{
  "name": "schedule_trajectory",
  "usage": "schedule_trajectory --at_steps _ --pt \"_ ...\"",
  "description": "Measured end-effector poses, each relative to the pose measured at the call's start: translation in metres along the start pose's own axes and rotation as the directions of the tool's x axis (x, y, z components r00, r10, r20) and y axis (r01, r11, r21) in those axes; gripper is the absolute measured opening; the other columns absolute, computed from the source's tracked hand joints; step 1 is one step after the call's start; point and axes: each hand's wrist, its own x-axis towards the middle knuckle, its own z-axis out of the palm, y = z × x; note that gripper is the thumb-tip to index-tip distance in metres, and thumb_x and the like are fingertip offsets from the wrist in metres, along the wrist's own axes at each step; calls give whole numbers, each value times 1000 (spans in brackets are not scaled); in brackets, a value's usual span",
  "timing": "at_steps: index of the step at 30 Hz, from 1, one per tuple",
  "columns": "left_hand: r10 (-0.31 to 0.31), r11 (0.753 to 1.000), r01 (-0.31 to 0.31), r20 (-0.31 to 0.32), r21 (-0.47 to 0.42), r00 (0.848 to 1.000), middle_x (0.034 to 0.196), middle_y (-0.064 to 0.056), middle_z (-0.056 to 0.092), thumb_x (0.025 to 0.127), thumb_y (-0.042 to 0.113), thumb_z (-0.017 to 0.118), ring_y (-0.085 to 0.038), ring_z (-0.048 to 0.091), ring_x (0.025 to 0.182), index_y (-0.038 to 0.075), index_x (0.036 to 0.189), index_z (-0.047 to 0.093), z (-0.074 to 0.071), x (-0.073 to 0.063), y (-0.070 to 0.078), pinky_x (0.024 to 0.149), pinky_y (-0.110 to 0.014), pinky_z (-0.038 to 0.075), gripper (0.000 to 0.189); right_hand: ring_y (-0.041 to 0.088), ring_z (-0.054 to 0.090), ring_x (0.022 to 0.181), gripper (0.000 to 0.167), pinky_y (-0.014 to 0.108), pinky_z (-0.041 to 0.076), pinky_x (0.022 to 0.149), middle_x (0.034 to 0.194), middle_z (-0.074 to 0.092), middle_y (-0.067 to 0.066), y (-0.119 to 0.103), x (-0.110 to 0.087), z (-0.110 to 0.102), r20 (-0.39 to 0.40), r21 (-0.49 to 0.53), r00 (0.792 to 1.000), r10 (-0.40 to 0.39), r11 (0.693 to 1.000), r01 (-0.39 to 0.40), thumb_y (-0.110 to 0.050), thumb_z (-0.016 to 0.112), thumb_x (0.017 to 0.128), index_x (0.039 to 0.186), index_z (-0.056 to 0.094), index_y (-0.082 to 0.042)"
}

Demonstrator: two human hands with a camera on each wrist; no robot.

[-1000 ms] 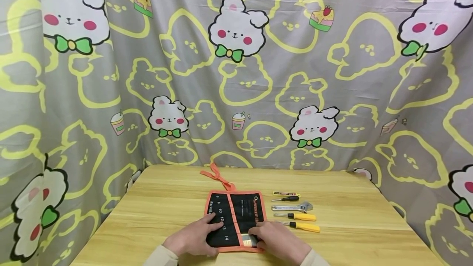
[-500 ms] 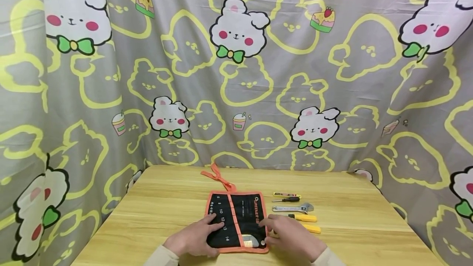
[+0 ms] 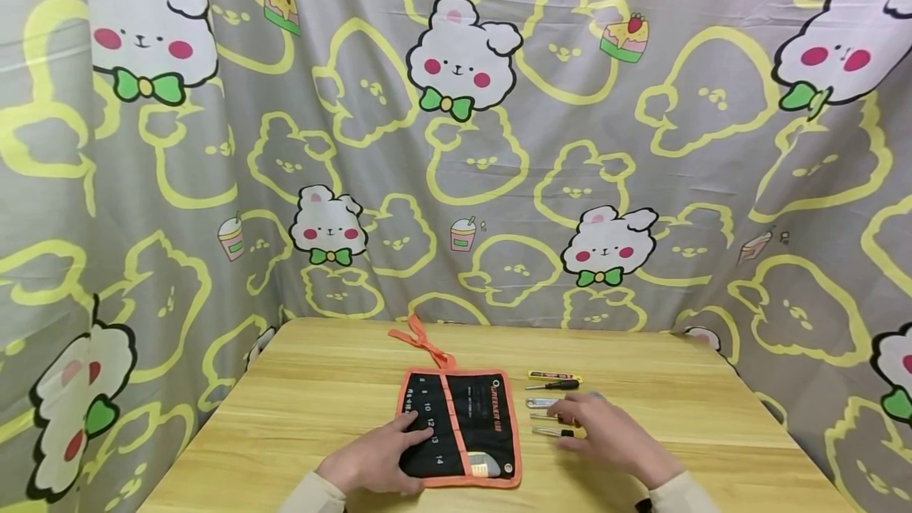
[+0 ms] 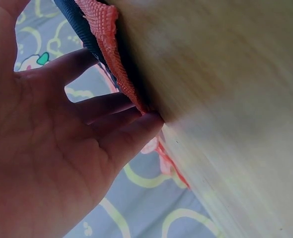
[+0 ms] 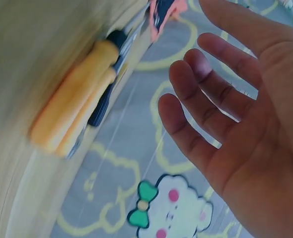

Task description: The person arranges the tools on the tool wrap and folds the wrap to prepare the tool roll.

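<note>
Black pouch (image 3: 473, 406), head view: lay flat on the table (image 3: 285, 386), in the middle, toward the near side.
Left hand (image 3: 374, 454): rested on the left near part of this pouch, its fingers spread.
Right hand (image 3: 613, 434): was to the right, partly hiding an adjustable wrench (image 3: 541, 402) and two yellow-handled screwdrivers (image 3: 547, 431).
Black screwdriver (image 3: 563, 385): lay farther than the wrench.
Left fingers, left wrist view: extended, touched the pouch's orange edge (image 4: 104, 27).
Right fingers, right wrist view: loosely bent, held nothing, apart from the yellow handles (image 5: 72, 101).

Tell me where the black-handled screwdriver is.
In the head view, the black-handled screwdriver lies right of the black tool pouch, between the slim yellow item and the partly covered wrench.
</note>
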Motion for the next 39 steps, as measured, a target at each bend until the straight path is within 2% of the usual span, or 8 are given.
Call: schedule_trajectory --at_steps 9,16,29,39 --pt "8 1000 -8 -6 3 1000 158 -16 42 80 49 80 -39 51 136 27 148 57 0 -1 1 106 -52 48 74 9 60 81 35 29 49 64 95 64 -7 31 -19 -7 5 7 999 33 999 -33 -26 85 83 112 72 -12" --pt "6 1000 -6 -1 0 1000 159 -15 41 81 50 80 -38 51 136 29 148 56 0 1 0 106 -53 47 74 8 59 80 34 30 49 64 94 64 -8 45 -23 -7 37 0 998 58 998 -58 -29 86 82 109 72 -13" --pt "-9 1000 9 8 4 1000 159 -14 41 82 50 79 -38 50 136 31 148 57 0 0 0 106 -53 47 72 7 58 80 24 30 49 66 95 64 -8 56 -26 -2 90 56 991 94 993 -100 -24 84 84 103 73 -16" --pt "7 1000 -7 0 14 1000 159 -16 41 82 49 79 -38 49 138 30 147 57 1 0 -1 107 -52 46 71 5 57 79 23 29 49 66 92 65 -8 58 -26 2 79 58 994 78 995 -83 -18 84 82 103 74 -14"
